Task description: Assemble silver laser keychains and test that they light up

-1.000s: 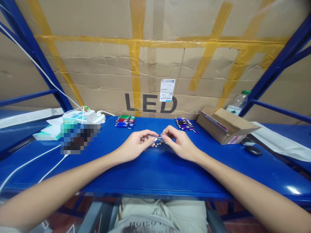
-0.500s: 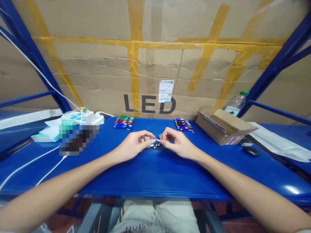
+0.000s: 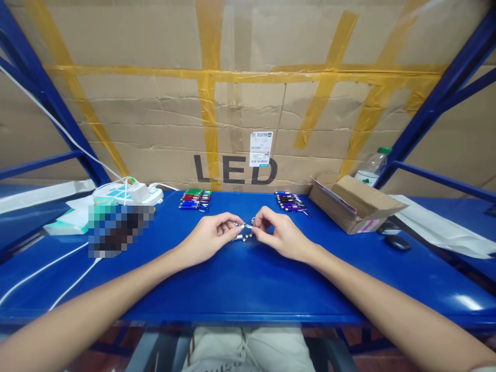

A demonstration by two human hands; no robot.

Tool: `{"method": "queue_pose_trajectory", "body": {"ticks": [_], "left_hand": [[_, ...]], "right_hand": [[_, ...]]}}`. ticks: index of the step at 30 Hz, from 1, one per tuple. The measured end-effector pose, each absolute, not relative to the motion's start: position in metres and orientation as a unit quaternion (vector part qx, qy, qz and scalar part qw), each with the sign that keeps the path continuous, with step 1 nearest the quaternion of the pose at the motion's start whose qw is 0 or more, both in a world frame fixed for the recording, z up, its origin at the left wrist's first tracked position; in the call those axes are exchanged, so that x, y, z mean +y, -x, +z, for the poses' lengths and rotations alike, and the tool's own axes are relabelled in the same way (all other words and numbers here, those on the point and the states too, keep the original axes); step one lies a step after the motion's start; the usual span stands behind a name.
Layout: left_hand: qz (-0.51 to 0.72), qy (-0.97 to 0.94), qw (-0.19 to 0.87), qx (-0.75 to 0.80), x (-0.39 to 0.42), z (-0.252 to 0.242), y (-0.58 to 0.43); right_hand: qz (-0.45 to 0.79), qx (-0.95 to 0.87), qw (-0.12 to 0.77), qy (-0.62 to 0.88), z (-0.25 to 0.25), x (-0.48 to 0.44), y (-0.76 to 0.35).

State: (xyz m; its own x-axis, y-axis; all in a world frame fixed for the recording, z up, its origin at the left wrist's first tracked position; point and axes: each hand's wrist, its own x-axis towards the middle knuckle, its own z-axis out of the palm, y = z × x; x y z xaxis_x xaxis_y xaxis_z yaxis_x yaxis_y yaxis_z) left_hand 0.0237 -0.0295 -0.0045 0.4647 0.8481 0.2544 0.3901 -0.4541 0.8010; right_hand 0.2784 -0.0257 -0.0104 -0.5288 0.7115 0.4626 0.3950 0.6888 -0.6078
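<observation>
My left hand (image 3: 213, 235) is closed in a pinch on one end of a small silver metal part (image 3: 245, 225). My right hand (image 3: 281, 232) pinches the other end of this slim piece from the right. The fingers hide much of it, so its exact kind is unclear. Just below the fingertips, several tiny round silver pieces (image 3: 248, 236) lie on the blue table (image 3: 240, 284). A short silver cylinder (image 3: 237, 237) lies beside my left fingertips.
Slim green, red and blue metal tubes with clips (image 3: 194, 200) form a row at the back left. Purple, blue and black ones (image 3: 290, 201) lie at the back right. An open cardboard box (image 3: 356, 204), a black mouse (image 3: 397, 243) and a power strip (image 3: 155, 195) stand farther out.
The camera view has shifted slightly, moving the scene a little down and left. Both hands keep their pinch, and the fingertips sit slightly farther apart along the silver part.
</observation>
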Motion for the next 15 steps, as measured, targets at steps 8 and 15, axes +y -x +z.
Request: {"method": "queue_pose_trajectory", "body": {"ticks": [8,15], "left_hand": [[0.319,-0.788,0.349,0.394,-0.032,-0.0033,-0.022],[0.306,-0.806,0.336,0.379,-0.0317,-0.0063,-0.0211]], "right_hand": [[0.15,-0.868,0.371,0.293,-0.0145,-0.0242,-0.2779],[0.238,-0.843,0.367,0.313,-0.0148,-0.0284,-0.2722]]}}
